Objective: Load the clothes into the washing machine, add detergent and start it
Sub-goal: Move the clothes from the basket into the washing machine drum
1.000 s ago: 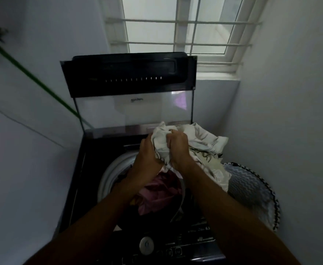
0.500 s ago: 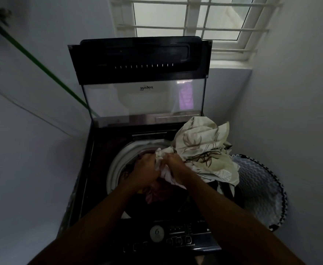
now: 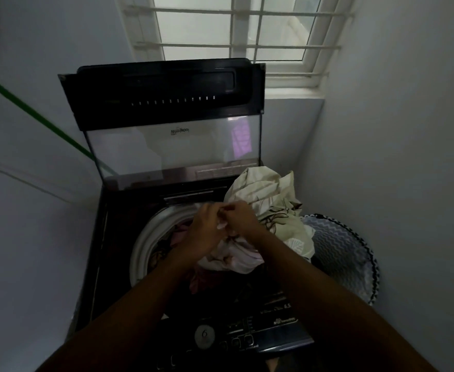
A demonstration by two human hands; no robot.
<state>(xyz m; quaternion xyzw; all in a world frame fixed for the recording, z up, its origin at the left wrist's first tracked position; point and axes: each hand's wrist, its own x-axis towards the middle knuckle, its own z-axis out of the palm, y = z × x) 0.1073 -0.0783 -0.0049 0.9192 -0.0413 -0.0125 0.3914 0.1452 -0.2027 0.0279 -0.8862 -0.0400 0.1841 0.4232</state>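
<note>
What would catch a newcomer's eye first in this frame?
Both hands, left hand and right hand, meet at centre, gripping a cream printed cloth over the washing machine's drum. The raised glass lid stands behind, under the barred window; a patterned laundry basket sits at right.

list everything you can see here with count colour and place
washing machine: 1, black top-loader, centre
lid: 1, black frame with clear pane, raised at the back
drum rim: 1, pale grey, round the opening
control panel: 1, black with a round dial, near edge
patterned cloth: 1, cream with dark line print, heaped on the machine's right side
clothes in drum: several, pink and pale, count unclear
laundry basket: 1, grey zigzag with black-and-white rim, on the right of the machine
window: 1, white bars, above
left hand: 1, gripping cloth over the drum
right hand: 1, gripping cloth beside it
</note>
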